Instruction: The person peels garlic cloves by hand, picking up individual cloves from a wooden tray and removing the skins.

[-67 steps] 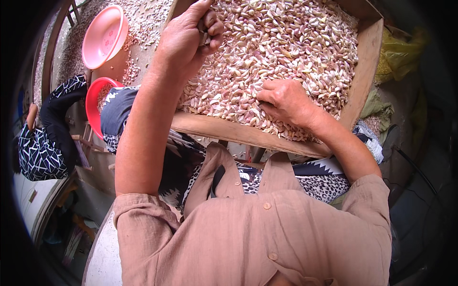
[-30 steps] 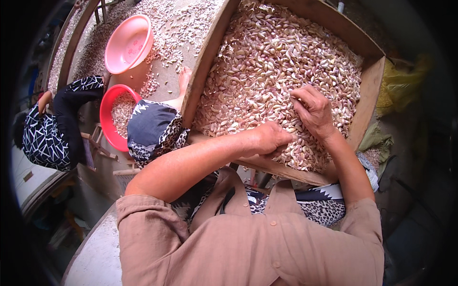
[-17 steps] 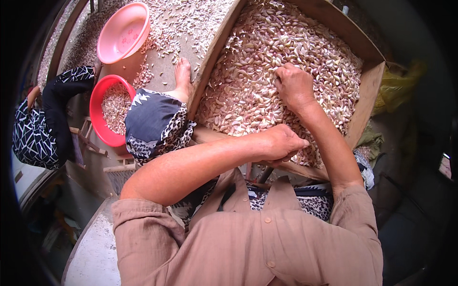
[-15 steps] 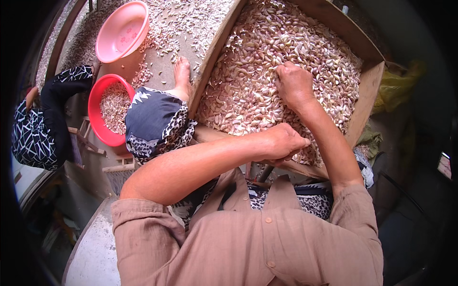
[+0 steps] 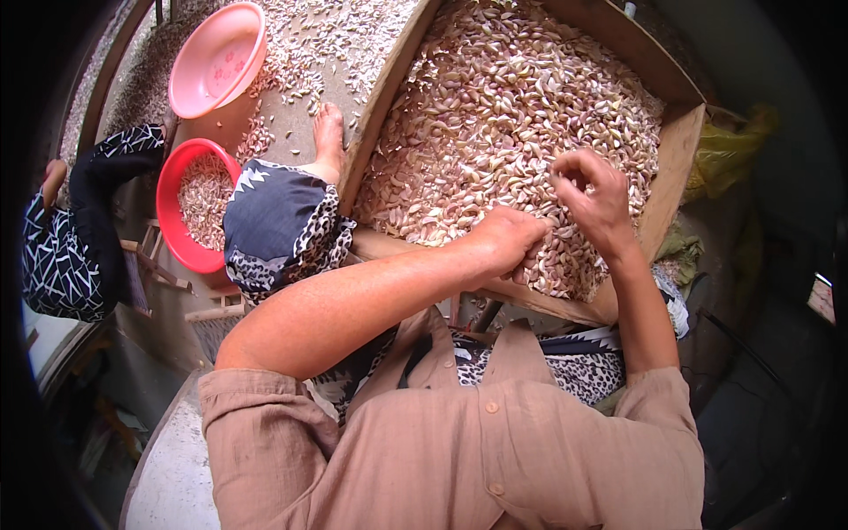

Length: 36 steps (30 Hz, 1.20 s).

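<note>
Many cloves (image 5: 495, 115) fill the tray (image 5: 678, 168) at one o'clock: likely light, firm, papery-slick, best pinched across the belly. Left hand (image 5: 512, 237) curls, contents hidden; right hand (image 5: 601, 196) bends its fingers narrowly, holding what I cannot tell.

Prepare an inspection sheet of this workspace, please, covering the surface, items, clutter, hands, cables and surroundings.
Surface: wooden tray with raised sides, in front of the person.
Items: garlic cloves spread across the tray.
Clutter: loose cloves scattered on the floor; pink basin; red basin holding cloves.
Left hand: fingers curled, low over the cloves; contents hidden.
Right hand: above the cloves, fingers bent; contents unclear.
Cables: a dark cable-like line at right, too dim to identify.
Surroundings: another person at left; yellow bag at right.
</note>
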Tool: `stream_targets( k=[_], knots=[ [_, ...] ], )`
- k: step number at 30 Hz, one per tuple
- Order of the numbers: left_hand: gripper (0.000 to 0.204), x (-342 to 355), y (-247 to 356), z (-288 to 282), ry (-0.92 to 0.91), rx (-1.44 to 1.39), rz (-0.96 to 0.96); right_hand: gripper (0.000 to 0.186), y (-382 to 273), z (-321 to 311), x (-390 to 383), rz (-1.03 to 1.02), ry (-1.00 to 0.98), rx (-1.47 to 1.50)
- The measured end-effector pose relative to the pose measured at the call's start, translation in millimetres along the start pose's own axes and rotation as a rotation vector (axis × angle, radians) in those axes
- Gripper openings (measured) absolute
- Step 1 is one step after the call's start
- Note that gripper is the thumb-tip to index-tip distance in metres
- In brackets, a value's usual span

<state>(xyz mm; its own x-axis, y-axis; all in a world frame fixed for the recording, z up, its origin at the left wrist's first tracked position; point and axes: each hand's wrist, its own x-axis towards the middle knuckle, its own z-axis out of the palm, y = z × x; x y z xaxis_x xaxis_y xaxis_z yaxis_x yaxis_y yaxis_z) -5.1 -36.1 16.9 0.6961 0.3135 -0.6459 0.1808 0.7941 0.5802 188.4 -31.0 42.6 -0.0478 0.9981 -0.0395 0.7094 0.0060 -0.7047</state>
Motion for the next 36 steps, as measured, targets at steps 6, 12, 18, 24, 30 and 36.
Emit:
stream_targets(
  k=[6,12,18,24,30,36],
  knots=[
    [0.042,9.1,-5.7,-5.7,0.031,-0.127,-0.021,0.018,-18.0,-8.0,-40.8,-0.132,-0.034,0.304],
    [0.045,17.9,-15.9,-7.8,0.079,-0.264,-0.05,0.025,-19.0,3.5,-41.1,-0.378,-0.056,0.191],
    [0.05,11.0,-7.6,-5.2,0.032,-0.181,-0.104,0.017,12.7,-8.3,-32.3,-0.156,0.004,0.0],
    [0.052,-10.0,41.5,-10.8,0.022,-0.102,-0.012,0.024,22.5,7.2,-19.8,-0.193,0.076,-0.279],
    [0.043,-104.8,120.6,-109.0,-0.091,-0.606,0.834,0.041,38.2,25.4,-20.9,-0.227,0.097,-0.463],
    [0.045,-220.5,57.0,-230.2,0.28,-0.746,1.068,0.04,42.2,31.8,-16.8,-0.266,0.082,-0.512]
  ],
)
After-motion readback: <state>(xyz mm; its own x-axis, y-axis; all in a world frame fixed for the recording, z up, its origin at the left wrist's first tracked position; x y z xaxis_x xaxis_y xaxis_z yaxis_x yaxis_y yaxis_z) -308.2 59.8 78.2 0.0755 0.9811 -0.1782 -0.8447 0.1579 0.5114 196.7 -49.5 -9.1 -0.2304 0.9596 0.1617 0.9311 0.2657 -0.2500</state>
